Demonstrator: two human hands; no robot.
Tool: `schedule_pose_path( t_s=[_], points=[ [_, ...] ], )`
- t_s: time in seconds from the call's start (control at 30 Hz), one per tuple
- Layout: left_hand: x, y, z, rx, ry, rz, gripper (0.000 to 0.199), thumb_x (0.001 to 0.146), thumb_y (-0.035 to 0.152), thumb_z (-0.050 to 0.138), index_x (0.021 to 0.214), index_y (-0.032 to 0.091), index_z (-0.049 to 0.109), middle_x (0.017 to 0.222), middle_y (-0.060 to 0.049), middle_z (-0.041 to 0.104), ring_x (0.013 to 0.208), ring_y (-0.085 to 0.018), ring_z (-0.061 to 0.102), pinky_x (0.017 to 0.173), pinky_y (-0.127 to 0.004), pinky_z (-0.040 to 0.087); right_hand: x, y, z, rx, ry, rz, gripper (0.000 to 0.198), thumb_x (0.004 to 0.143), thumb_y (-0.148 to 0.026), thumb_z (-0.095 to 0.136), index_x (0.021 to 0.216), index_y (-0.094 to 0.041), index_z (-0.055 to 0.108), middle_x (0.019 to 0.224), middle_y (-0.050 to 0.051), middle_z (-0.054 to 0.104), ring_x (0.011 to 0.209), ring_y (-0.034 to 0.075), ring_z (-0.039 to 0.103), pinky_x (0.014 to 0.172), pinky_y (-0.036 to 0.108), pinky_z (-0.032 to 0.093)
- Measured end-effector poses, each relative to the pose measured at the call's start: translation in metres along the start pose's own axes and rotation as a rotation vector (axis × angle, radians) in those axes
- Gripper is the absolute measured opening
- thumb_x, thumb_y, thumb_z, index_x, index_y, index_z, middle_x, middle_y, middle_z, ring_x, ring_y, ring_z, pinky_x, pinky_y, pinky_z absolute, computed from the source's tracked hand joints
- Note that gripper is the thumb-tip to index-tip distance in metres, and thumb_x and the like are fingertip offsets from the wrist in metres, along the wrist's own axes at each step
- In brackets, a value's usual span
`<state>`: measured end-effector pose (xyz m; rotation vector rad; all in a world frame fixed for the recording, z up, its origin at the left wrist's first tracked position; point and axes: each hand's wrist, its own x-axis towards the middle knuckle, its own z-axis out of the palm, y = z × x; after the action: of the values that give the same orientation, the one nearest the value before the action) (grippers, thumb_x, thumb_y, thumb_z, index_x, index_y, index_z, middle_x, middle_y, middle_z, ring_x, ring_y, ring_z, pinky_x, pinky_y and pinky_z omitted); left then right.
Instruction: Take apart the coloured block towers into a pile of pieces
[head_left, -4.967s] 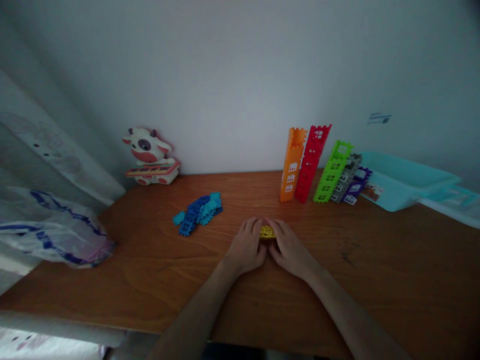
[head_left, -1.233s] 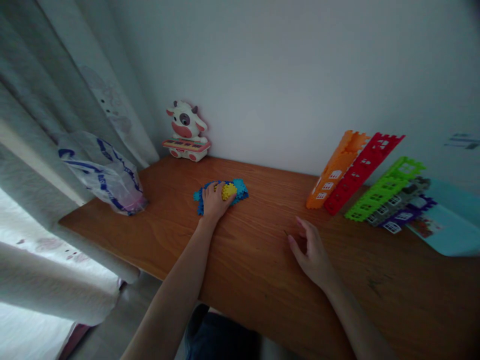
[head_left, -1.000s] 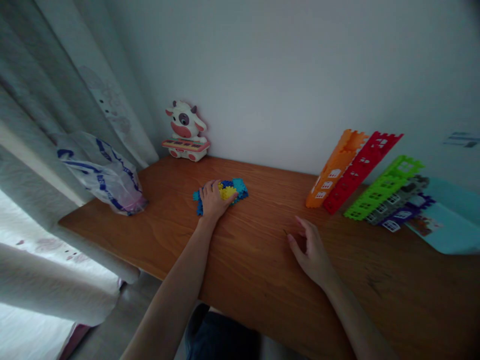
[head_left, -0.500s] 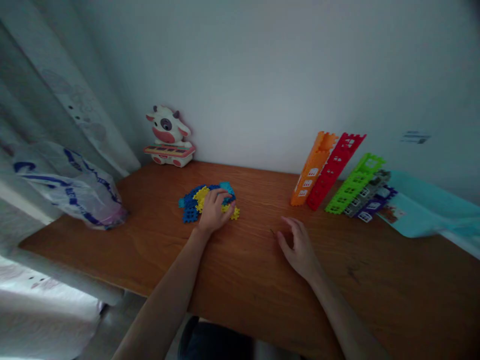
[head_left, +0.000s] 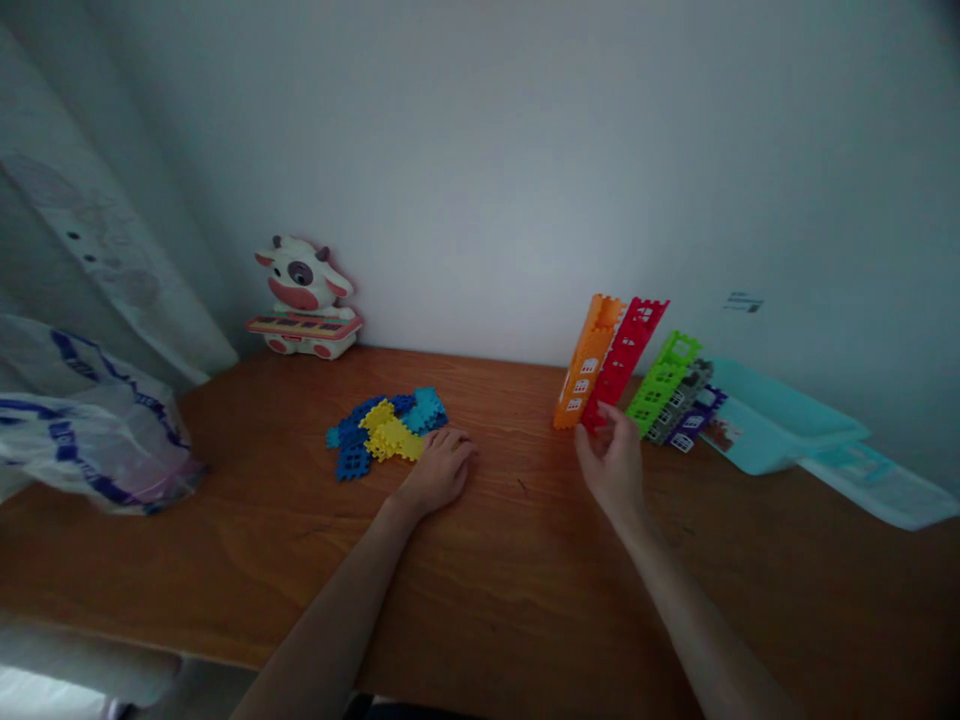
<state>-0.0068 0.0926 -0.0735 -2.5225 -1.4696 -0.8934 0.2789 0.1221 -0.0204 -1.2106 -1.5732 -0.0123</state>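
My left hand (head_left: 442, 468) lies on the table at the right end of a pile of blocks, its fingers curled down together; whatever is under them is hidden. Yellow notched blocks (head_left: 388, 432) lie on top of dark blue ones (head_left: 353, 461), with light blue pieces (head_left: 429, 409) at the back. My right hand (head_left: 616, 468) is open, thumb and fingers apart, in front of the red block tower (head_left: 628, 345). Its fingertips overlap the tower's base; contact is unclear. An orange tower (head_left: 589, 365) leans just left of the red one.
Green (head_left: 664, 384), grey (head_left: 681, 402) and purple (head_left: 695, 420) block stacks lean at the right. Beside them sits a turquoise bin (head_left: 787, 415). A cow toy with a keyboard (head_left: 306, 300) stands at the back left. A clear plastic bag (head_left: 112, 425) rests at the table's left.
My right hand has moved forward to the red tower. My left hand has slid off the top of the pile toward its right side. The view has turned rightward.
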Motion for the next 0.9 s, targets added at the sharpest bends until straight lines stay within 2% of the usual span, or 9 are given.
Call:
schedule_pose_path(
  t_s=[0.1,0.23,0.33,0.4,0.5,0.6,0.7,0.8,0.9],
  points=[
    [0.000,0.007,-0.003,-0.071,-0.012,0.075,0.021,0.092,0.014,0.050,0.104,0.019,0.067,0.113,-0.010,0.064,0.107,-0.025,0.056,0.097,-0.044,0.045,0.054,-0.015,-0.004,-0.053,-0.028,0.015,0.054,0.088,-0.042,0.058,0.132,-0.013,0.050,0.104,0.012,0.060,0.075,0.022,0.057,0.075,0.042,0.052],
    [-0.001,0.012,-0.007,-0.168,-0.022,0.108,0.020,0.088,0.010,0.054,0.100,0.020,0.067,0.111,-0.009,0.063,0.105,-0.023,0.056,0.094,-0.038,0.048,0.113,-0.036,-0.005,-0.283,-0.093,-0.010,0.057,0.087,-0.042,0.059,0.136,-0.015,0.049,0.121,0.021,0.057,0.106,0.036,0.057,0.090,0.051,0.045],
    [-0.002,0.011,-0.009,-0.199,0.011,0.093,0.020,0.086,0.008,0.055,0.097,0.020,0.067,0.109,-0.008,0.063,0.104,-0.023,0.057,0.094,-0.038,0.049,0.133,-0.045,-0.004,-0.336,-0.147,-0.016,0.048,0.082,-0.040,0.065,0.125,-0.020,0.056,0.127,0.024,0.052,0.119,0.047,0.049,0.093,0.061,0.040],
    [-0.002,0.009,-0.009,-0.209,0.034,0.080,0.020,0.085,0.007,0.055,0.095,0.020,0.067,0.107,-0.008,0.063,0.102,-0.023,0.057,0.092,-0.038,0.050,0.135,-0.047,-0.002,-0.382,-0.150,-0.054,0.036,0.081,-0.038,0.067,0.113,-0.021,0.061,0.129,0.024,0.051,0.123,0.051,0.045,0.094,0.064,0.039],
    [-0.001,0.007,-0.009,-0.227,0.048,0.064,0.021,0.084,0.006,0.054,0.094,0.020,0.066,0.106,-0.008,0.062,0.102,-0.022,0.058,0.092,-0.038,0.051,0.125,-0.048,0.001,-0.457,-0.143,-0.113,0.027,0.085,-0.039,0.063,0.104,-0.020,0.062,0.134,0.024,0.048,0.125,0.048,0.044,0.093,0.061,0.042],
    [-0.002,0.006,-0.007,-0.239,0.056,0.062,0.024,0.084,0.005,0.053,0.099,0.021,0.065,0.109,-0.008,0.062,0.104,-0.022,0.058,0.095,-0.040,0.052,0.111,-0.053,0.003,-0.472,-0.210,-0.129,0.026,0.088,-0.040,0.062,0.102,-0.018,0.062,0.120,0.020,0.059,0.104,0.037,0.060,0.082,0.049,0.051],
    [-0.002,0.008,-0.005,-0.235,0.075,0.044,0.027,0.088,0.012,0.055,0.112,0.021,0.061,0.115,-0.010,0.060,0.109,-0.024,0.058,0.098,-0.043,0.051,0.099,-0.063,-0.001,-0.424,-0.262,-0.150,0.028,0.090,-0.044,0.060,0.100,-0.019,0.063,0.106,0.016,0.066,0.084,0.030,0.066,0.073,0.042,0.052],
    [-0.001,0.012,-0.006,-0.262,0.130,-0.029,0.043,0.090,0.030,0.063,0.130,0.023,0.051,0.127,-0.011,0.056,0.120,-0.027,0.056,0.106,-0.047,0.048,0.086,-0.072,-0.009,-0.202,-0.151,-0.088,0.035,0.086,-0.052,0.065,0.096,-0.020,0.063,0.101,0.013,0.070,0.082,0.028,0.067,0.076,0.041,0.053],
    [0.001,0.016,-0.008,-0.323,0.223,-0.110,0.070,0.081,0.043,0.075,0.139,0.024,0.040,0.135,-0.013,0.051,0.127,-0.029,0.052,0.110,-0.050,0.045,0.066,-0.073,-0.014,0.225,-0.059,0.172,0.043,0.078,-0.060,0.071,0.094,-0.021,0.062,0.092,0.008,0.073,0.078,0.025,0.068,0.071,0.038,0.056]
  ],
)
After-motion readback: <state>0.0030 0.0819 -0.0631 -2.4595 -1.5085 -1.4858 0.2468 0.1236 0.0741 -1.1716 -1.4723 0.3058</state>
